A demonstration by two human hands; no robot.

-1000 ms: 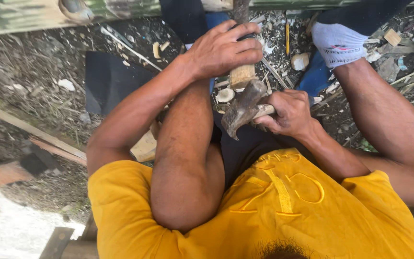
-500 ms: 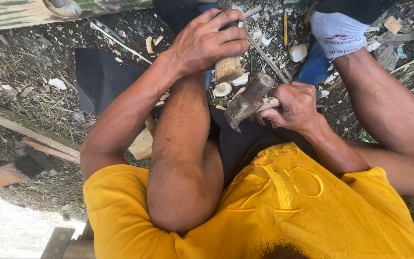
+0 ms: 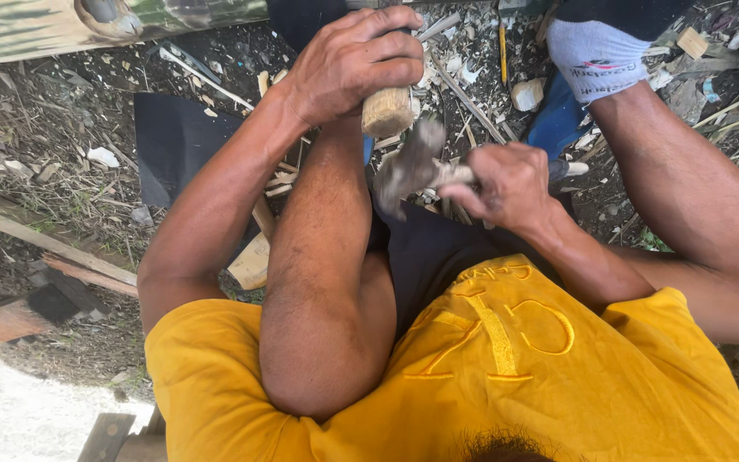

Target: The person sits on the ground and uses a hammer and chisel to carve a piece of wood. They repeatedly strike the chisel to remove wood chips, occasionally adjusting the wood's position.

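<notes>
Head view: carving step, left hand (image 3: 357, 56) fist-tight on wood block (image 3: 388, 111) at 12 o'clock, right hand (image 3: 506, 184) clenched on blade (image 3: 408, 167); next stroke needs firm hold.

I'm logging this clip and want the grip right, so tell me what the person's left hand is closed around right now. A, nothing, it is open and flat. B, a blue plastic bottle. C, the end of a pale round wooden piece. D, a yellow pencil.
C: the left hand is wrapped over a pale round wooden piece, whose cut end shows below the fingers, while the right hand grips a blurred grey tool beside it.
</notes>
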